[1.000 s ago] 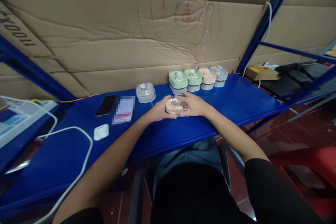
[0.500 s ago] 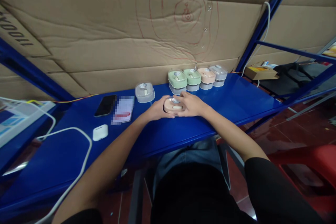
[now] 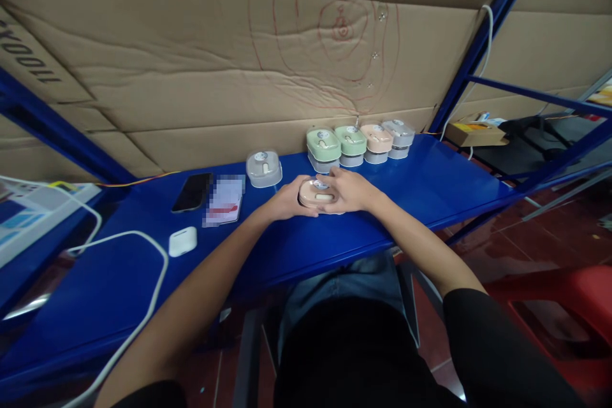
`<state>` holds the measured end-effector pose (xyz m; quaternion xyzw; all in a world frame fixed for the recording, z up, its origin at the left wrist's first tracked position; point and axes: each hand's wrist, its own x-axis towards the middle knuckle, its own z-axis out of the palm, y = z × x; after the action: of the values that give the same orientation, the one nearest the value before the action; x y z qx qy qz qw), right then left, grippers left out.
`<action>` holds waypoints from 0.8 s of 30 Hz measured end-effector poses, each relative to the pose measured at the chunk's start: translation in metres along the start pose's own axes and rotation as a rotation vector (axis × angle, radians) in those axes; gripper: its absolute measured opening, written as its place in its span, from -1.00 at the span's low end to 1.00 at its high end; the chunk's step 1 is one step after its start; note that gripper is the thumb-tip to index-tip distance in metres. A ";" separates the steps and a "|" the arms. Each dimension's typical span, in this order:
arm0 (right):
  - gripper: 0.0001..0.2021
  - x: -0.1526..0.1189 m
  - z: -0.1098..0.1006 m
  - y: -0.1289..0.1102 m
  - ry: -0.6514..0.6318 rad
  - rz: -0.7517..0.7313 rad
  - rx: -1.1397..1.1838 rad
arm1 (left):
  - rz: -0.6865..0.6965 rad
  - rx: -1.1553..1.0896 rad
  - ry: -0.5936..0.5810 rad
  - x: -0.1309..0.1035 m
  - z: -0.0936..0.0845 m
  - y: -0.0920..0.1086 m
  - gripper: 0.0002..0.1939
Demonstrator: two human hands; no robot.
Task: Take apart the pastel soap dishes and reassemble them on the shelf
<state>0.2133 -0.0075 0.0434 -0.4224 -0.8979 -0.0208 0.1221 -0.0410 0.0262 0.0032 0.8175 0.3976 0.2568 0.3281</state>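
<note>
At far left, white cable [image 3: 143,306] looping over blue table [image 3: 444,185]; beside it, white earbud case [image 3: 182,241], black phone [image 3: 192,192] and blurred card [image 3: 224,201]. Left of centre, clear-lidded case [image 3: 263,168] standing alone. At centre, left hand [image 3: 285,201] and right hand [image 3: 351,191] curled closed around pink case [image 3: 315,192], one on each side, resting on table. Just behind, toward upper right, row of four stacked cases [image 3: 361,142] against cardboard wall [image 3: 191,76].
</note>
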 end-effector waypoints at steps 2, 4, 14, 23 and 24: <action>-0.17 0.000 -0.002 0.000 -0.010 0.011 -0.002 | 0.009 0.005 -0.006 0.000 0.000 0.002 0.07; -0.16 -0.001 -0.002 0.000 -0.014 0.018 -0.007 | 0.011 0.010 -0.006 0.000 0.000 0.003 0.06; -0.04 -0.002 0.018 0.016 0.056 -0.006 0.149 | -0.023 0.039 0.021 0.000 0.003 0.003 0.05; -0.04 0.000 0.023 0.042 0.016 -0.130 0.381 | -0.030 0.032 0.054 0.005 -0.007 -0.010 0.01; -0.05 -0.001 0.020 0.041 0.018 -0.117 0.358 | -0.055 0.036 0.084 0.005 -0.008 -0.012 -0.03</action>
<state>0.2407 0.0209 0.0212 -0.3409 -0.9091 0.1286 0.2021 -0.0497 0.0385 0.0007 0.8005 0.4381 0.2746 0.3032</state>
